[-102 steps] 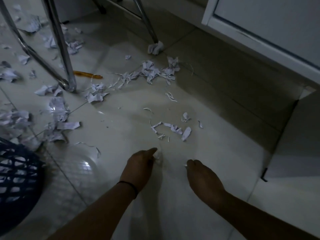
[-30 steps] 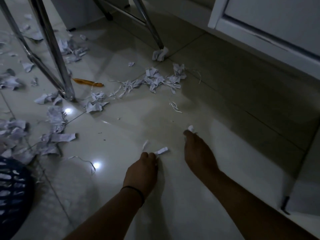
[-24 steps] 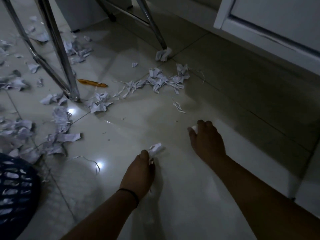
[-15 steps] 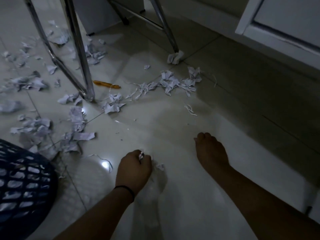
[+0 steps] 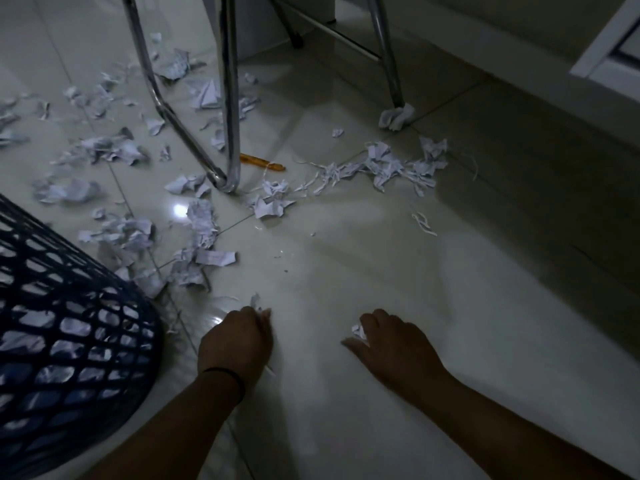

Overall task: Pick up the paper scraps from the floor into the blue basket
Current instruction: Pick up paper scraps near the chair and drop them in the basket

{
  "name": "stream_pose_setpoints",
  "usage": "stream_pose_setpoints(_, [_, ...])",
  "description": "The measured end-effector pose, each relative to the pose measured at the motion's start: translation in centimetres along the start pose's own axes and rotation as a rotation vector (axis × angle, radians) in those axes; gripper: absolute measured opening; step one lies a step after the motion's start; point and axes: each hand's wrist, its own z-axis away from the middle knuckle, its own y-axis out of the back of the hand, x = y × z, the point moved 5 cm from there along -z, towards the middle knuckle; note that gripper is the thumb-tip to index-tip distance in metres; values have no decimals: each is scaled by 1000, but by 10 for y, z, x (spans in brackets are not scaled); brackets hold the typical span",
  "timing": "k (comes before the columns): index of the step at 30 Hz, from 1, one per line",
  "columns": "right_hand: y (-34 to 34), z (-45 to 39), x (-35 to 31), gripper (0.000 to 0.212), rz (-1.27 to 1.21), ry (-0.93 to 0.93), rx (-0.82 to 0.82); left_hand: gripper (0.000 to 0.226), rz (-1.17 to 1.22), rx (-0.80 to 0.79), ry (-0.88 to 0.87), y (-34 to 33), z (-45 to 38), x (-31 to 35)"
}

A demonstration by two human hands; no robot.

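Note:
My left hand [image 5: 233, 341] hovers low over the pale tiled floor, fingers curled round white paper scraps that poke out at its top and underside. My right hand [image 5: 391, 337] is beside it, gripping a small crumpled scrap [image 5: 358, 330]. The dark blue mesh basket [image 5: 69, 341] stands at the left edge, close to my left hand, with paper showing through its holes. Loose paper scraps [image 5: 201, 251] lie between basket and chair leg. More scraps [image 5: 391, 168] are strewn further off, and others [image 5: 110, 148] at the far left.
Chrome chair legs [image 5: 230, 98] stand on the floor at the top centre, with another leg [image 5: 389, 53] to the right. An orange pen [image 5: 263, 163] lies by the nearer leg. A white cabinet edge [image 5: 609, 46] sits at the top right.
Both hands drew back toward me and to the left, each gripping scraps gathered from the floor. The view swung left, so more of the basket shows.

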Motion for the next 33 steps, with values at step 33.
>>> stream_pose_setpoints(33, [316, -54, -216, 26, -1200, 59, 276, 16, 595, 549, -413, 424, 24, 22])
